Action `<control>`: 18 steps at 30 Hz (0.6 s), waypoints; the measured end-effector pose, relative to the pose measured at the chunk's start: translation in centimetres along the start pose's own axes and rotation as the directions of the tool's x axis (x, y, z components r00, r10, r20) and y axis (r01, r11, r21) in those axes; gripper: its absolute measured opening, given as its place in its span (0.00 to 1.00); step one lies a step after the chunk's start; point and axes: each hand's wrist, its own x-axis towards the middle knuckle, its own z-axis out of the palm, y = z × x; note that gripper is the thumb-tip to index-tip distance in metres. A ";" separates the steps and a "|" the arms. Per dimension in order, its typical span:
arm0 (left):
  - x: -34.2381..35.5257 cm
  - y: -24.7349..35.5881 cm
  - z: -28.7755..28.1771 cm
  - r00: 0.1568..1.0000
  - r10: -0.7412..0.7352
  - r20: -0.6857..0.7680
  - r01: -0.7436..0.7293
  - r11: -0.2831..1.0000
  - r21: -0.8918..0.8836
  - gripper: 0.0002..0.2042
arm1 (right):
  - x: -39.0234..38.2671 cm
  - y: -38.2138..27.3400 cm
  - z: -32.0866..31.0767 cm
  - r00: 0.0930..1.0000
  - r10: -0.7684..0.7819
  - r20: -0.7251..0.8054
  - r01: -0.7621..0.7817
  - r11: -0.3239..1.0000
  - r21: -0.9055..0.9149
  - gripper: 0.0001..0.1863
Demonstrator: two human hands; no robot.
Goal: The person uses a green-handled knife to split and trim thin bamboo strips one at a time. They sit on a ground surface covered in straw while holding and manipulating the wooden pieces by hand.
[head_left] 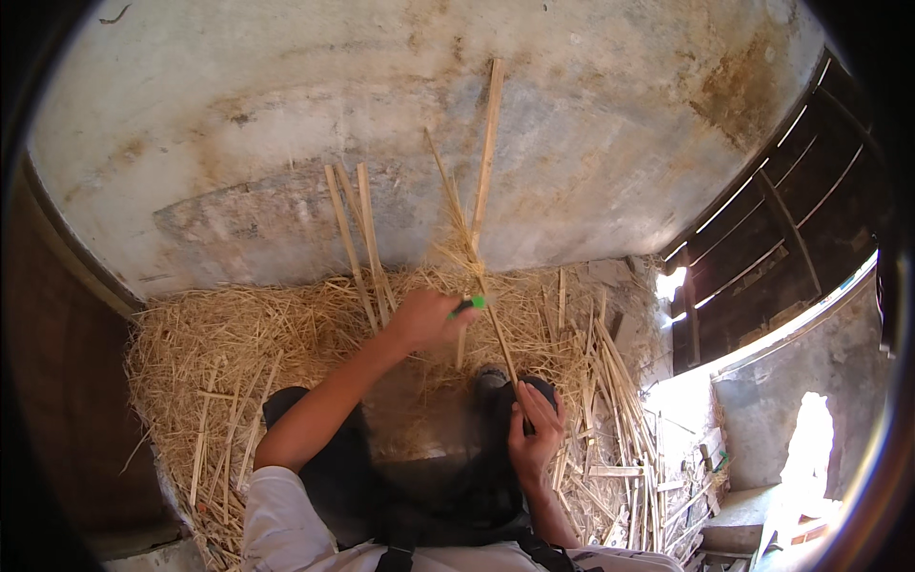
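Observation:
My left hand (424,321) is closed round a small tool with a green and black handle (469,305); its working end cannot be made out. Low over my right thigh, my right hand (537,434) grips the near end of a thin wooden strip (499,334). The strip slants up and away, passing close by the green tip of the handle. Fine curled shavings (459,250) bunch around its farther part, near the wall.
Several pale wooden slats (367,229) lean on the stained wall (286,143), with a taller slat (489,143) farther right. Straw-like shavings (219,334) cover the floor. A heap of loose strips (620,419) lies to my right, by dark boards (772,210).

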 end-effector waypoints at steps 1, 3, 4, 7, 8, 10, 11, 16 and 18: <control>-0.2 0.8 0.1 1.000 0.021 0.020 -0.020 0.999 -0.025 0.31 | -0.1 0.2 -0.1 1.000 0.000 -0.001 0.000 1.000 0.001 0.19; -1.1 1.8 0.0 0.997 0.049 0.063 -0.045 0.996 -0.075 0.31 | 0.0 -0.1 -0.1 1.000 -0.006 -0.001 0.006 1.000 0.004 0.19; -0.7 1.3 -0.1 1.000 0.009 -0.030 -0.012 0.995 -0.095 0.31 | 0.2 -0.3 -0.2 1.000 -0.012 -0.007 0.012 1.000 0.003 0.19; 0.5 -1.2 -1.4 0.987 -0.081 -0.138 0.073 0.995 -0.061 0.30 | 0.0 -0.5 -0.1 1.000 -0.005 -0.005 0.005 1.000 0.019 0.19; 0.7 -1.8 -2.2 0.993 -0.083 -0.078 0.085 0.996 0.023 0.30 | 0.1 -0.4 -0.1 1.000 -0.005 -0.010 0.005 1.000 0.025 0.19; 1.0 -1.7 -2.3 0.993 -0.114 -0.003 0.114 0.993 0.040 0.29 | 0.2 -0.4 -0.2 1.000 -0.007 0.000 0.007 1.000 0.024 0.19; 0.5 -1.5 -1.7 0.989 -0.144 0.016 0.145 0.989 -0.021 0.29 | 0.2 -0.4 -0.2 1.000 -0.008 0.009 0.008 0.999 0.032 0.20; -0.5 -0.2 -1.5 0.997 -0.063 0.041 0.066 0.992 -0.103 0.28 | 0.2 -0.4 -0.7 0.999 0.025 0.023 -0.026 0.999 0.030 0.21; -0.8 -0.9 -2.3 0.996 -0.005 0.091 0.018 0.989 -0.145 0.28 | 0.6 -0.7 -0.8 0.999 0.034 0.037 -0.035 0.999 0.036 0.21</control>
